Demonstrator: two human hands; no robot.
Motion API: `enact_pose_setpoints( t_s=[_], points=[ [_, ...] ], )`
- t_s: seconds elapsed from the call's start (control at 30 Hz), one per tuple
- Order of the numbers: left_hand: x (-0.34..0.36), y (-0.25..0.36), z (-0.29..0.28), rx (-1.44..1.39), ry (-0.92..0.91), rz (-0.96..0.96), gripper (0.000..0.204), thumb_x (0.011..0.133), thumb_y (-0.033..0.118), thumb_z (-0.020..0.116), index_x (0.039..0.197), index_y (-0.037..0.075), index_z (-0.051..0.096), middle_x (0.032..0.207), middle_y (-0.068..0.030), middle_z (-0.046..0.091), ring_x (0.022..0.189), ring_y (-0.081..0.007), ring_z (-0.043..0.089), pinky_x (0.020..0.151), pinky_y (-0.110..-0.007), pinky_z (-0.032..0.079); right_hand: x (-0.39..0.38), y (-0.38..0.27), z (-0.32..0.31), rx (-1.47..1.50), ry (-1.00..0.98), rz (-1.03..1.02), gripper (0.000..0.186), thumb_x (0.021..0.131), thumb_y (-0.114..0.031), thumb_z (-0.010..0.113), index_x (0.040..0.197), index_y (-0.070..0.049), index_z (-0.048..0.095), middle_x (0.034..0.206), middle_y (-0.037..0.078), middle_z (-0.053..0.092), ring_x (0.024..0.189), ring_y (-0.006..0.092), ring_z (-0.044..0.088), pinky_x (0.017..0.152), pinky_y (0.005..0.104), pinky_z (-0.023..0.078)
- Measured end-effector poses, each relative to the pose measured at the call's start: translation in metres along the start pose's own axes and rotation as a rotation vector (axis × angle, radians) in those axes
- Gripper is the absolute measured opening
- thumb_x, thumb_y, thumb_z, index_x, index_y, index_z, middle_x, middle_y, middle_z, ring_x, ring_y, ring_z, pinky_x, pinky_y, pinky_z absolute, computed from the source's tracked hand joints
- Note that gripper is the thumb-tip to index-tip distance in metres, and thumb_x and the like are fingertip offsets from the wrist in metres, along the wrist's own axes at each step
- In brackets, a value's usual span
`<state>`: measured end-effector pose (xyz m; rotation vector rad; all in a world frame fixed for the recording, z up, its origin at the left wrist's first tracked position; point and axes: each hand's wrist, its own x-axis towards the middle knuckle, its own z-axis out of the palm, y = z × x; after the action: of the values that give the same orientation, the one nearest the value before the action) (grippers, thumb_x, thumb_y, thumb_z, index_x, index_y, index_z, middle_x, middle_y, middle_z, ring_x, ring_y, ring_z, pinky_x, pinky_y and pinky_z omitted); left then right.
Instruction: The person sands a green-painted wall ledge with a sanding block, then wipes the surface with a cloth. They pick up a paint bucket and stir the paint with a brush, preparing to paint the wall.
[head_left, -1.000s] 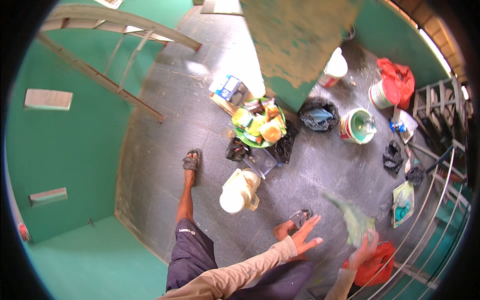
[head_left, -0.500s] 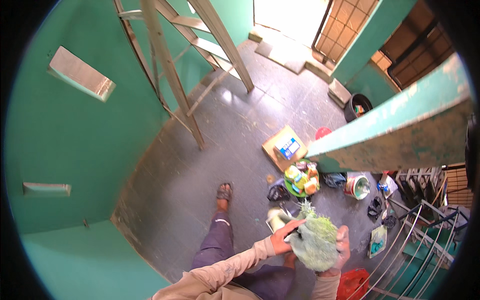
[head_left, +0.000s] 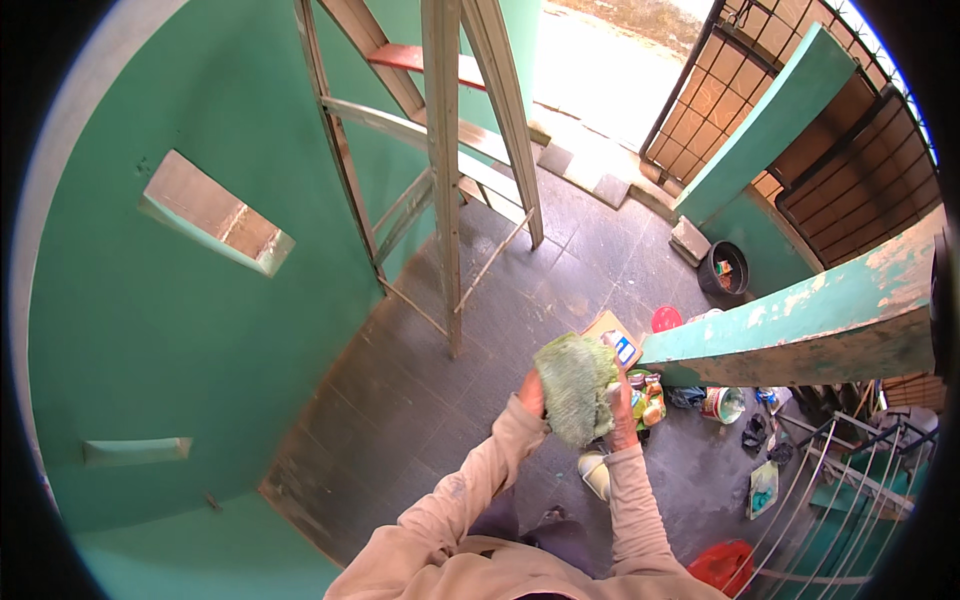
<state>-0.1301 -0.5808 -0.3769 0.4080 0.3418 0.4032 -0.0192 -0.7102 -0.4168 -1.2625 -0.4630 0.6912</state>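
Presently, in the head view, the left hand (head_left: 532, 394) and right hand (head_left: 622, 415) grip opposite sides of a pale-green, fuzzy cloth (head_left: 575, 390) above the grey tiled floor (head_left: 375, 450), where a loosened grip could drop it.

Got a stepladder (head_left: 446, 200) near the floor's (head_left: 390, 440) left edge by the green wall (head_left: 270, 370), black tub (head_left: 735, 287) over at the far right edge, plus some red bag (head_left: 720, 568) kinda near right.
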Motion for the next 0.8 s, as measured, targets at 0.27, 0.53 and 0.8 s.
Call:
enact_pose_setpoints(
  t_s=[0.27,0.53,0.8],
  points=[
    [0.051,0.025,0.046,1.1,0.141,0.56,0.054,0.099,0.025,0.045,0.146,0.003,0.031,0.148,-0.0162,0.036,0.137,-0.0263,0.035,0.112,-0.038,0.028,0.049,-0.055,0.078,-0.447,0.273,-0.143,0.026,0.089,-0.009,0.059,0.112,0.003,0.062,0.1,0.011,0.069,0.092,0.0175,0.064,0.083,0.0319,0.049],
    [0.115,0.047,0.058,1.261,-0.092,0.782,0.075,0.1,0.047,0.038,0.154,0.001,0.013,0.158,-0.0231,0.018,0.146,-0.0345,0.02,0.118,-0.04,0.017,0.133,-0.081,0.075,0.077,0.177,-0.042,0.032,0.094,-0.026,0.055,0.103,0.002,0.065,0.089,0.001,0.066,0.079,0.0106,0.057,0.066,0.0296,0.048],
    [0.226,0.134,0.108,0.086,0.018,0.336,0.09,0.093,0.072,0.029,0.15,0.002,0.03,0.144,-0.0142,0.043,0.125,-0.0247,0.047,0.105,-0.035,0.04,0.208,-0.138,0.1,0.096,-0.113,-0.138,0.051,0.097,-0.043,0.057,0.122,0.001,0.052,0.111,0.008,0.06,0.099,0.0125,0.056,0.081,0.0257,0.049]
  ],
)
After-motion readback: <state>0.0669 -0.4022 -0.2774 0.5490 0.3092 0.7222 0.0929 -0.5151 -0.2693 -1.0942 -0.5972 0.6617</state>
